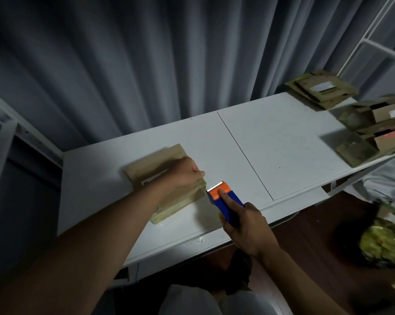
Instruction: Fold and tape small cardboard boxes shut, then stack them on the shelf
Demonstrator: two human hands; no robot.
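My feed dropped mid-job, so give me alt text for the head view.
On a white table, the left hand presses down on a closed cardboard box while the right hand grips a blue and orange tape dispenser at the box's right end. More cardboard boxes, some open, lie at the table's far right.

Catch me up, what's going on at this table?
A person is taping a small cardboard box shut on a white table. The left hand presses down on the box's top near its right edge, while the right hand grips a blue and orange tape dispenser, forefinger on the orange part, its toothed end right at the box's near right corner. More cardboard boxes, some flattened, some open, wait at the table's far right end.
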